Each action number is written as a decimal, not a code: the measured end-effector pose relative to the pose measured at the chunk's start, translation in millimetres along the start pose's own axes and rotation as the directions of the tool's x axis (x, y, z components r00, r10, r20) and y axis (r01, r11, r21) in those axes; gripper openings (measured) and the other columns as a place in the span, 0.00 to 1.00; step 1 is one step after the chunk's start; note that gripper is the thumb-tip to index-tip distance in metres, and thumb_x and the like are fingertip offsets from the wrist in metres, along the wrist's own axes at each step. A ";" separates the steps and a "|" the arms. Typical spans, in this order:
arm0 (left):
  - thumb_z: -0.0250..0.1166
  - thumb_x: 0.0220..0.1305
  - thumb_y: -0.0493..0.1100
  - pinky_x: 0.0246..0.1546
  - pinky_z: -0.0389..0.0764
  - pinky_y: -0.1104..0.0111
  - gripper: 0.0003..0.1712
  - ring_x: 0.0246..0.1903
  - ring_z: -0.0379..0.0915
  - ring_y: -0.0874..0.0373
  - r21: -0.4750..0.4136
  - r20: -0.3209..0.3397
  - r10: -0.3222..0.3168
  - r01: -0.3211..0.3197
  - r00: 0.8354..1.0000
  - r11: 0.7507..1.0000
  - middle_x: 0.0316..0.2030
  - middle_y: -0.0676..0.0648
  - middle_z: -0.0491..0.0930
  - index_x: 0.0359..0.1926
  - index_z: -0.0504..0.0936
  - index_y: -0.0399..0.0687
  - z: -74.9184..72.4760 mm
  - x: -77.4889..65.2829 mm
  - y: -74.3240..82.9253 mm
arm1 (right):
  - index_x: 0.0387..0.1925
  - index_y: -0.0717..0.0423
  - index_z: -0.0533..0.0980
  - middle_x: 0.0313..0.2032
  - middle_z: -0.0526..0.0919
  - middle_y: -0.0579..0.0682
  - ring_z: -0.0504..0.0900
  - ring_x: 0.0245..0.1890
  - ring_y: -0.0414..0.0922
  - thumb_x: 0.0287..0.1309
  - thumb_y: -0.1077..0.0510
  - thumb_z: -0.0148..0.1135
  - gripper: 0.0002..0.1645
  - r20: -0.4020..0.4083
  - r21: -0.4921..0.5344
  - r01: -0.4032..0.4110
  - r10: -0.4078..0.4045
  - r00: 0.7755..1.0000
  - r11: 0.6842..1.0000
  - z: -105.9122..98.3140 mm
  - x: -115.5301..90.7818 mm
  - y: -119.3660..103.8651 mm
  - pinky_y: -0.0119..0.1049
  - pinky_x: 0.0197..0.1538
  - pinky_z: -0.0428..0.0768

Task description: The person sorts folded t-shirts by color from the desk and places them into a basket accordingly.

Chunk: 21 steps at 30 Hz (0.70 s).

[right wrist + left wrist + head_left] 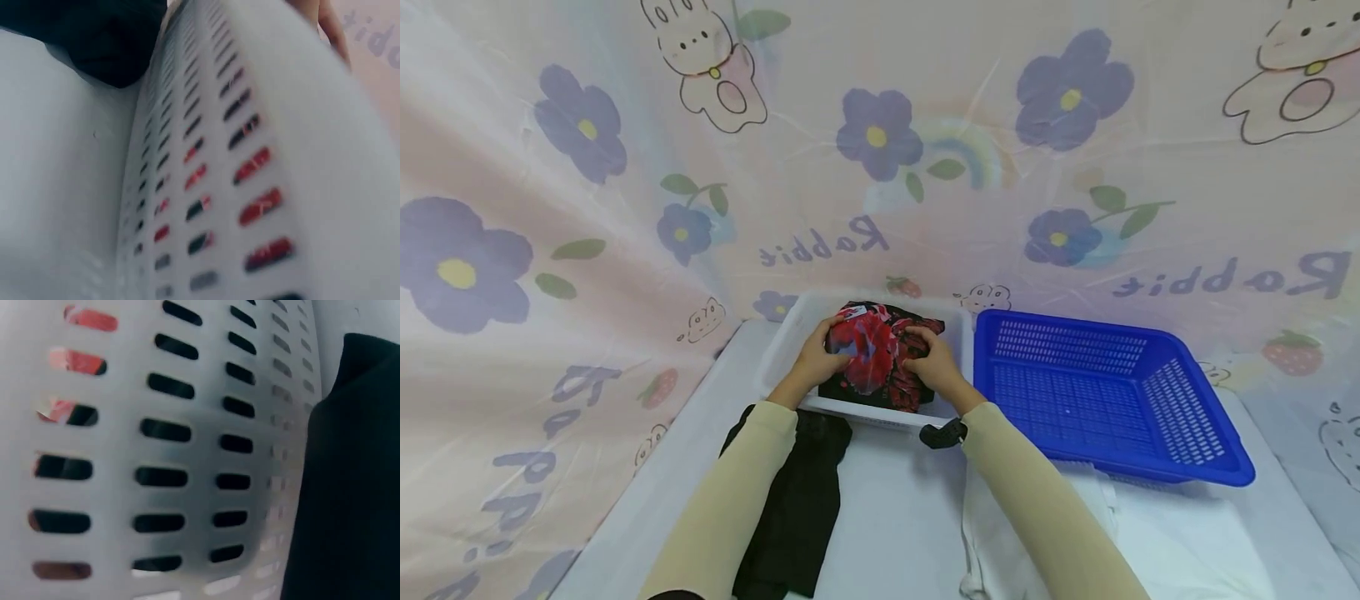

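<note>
A folded black garment with red floral print (871,354) lies in the white basket (850,408). My left hand (815,357) grips its left side, the thumb over the print. On its right part, my right hand (942,367) holds the cloth with bent fingers and thumb. Fingertips under the cloth are hidden. Red and black cloth shows through slots of the basket wall (200,444) in the left wrist view. The right wrist view looks along the slotted basket side (300,156), with part of a hand (334,28) above the rim.
Right of the white basket stands a blue basket (1075,400). Black cloth (797,508) lies on the white table (895,500) under my left forearm. Folded white cloth (1187,533) lies in front of the blue basket. A patterned curtain (962,208) hangs behind.
</note>
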<state>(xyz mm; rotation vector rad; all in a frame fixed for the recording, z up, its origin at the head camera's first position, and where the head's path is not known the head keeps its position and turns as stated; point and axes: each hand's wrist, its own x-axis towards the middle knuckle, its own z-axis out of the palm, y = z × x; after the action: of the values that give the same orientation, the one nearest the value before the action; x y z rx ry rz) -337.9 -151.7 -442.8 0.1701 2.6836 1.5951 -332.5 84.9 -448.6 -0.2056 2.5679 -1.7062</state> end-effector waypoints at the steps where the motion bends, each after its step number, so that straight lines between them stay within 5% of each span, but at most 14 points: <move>1: 0.66 0.55 0.36 0.59 0.70 0.47 0.44 0.62 0.63 0.39 0.007 0.005 -0.015 0.015 1.000 1.000 0.68 0.39 0.61 0.71 0.59 0.58 0.1 0.6 -0.9 | 0.66 0.47 0.66 0.59 0.73 0.62 0.76 0.54 0.57 0.52 0.67 0.64 0.39 0.002 -0.020 -0.005 0.005 1.000 1.000 1.1 0.4 0.7 0.49 0.52 0.77; 12: 0.66 0.55 0.34 0.60 0.70 0.49 0.44 0.63 0.62 0.40 0.092 0.109 -0.147 0.137 0.983 0.986 0.69 0.38 0.60 0.72 0.59 0.56 2.2 10.3 -13.3 | 0.68 0.49 0.63 0.64 0.70 0.61 0.72 0.60 0.58 0.56 0.60 0.65 0.39 0.071 -0.236 -0.101 0.121 0.990 0.966 8.1 -0.5 6.1 0.54 0.58 0.72; 21: 0.67 0.58 0.38 0.65 0.63 0.49 0.45 0.66 0.58 0.40 0.191 0.191 -0.234 0.197 0.953 0.962 0.70 0.35 0.58 0.73 0.55 0.54 4.5 15.4 -18.3 | 0.70 0.53 0.59 0.62 0.72 0.60 0.75 0.50 0.53 0.58 0.59 0.65 0.40 0.122 -0.345 -0.165 0.218 0.968 0.924 11.0 -0.5 9.0 0.48 0.53 0.73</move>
<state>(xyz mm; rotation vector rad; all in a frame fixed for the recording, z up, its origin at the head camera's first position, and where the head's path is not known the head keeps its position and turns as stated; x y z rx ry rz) -354.5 -154.8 -460.3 0.0423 2.5671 1.2143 -331.5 78.3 -461.1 -0.0922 2.6373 -1.1356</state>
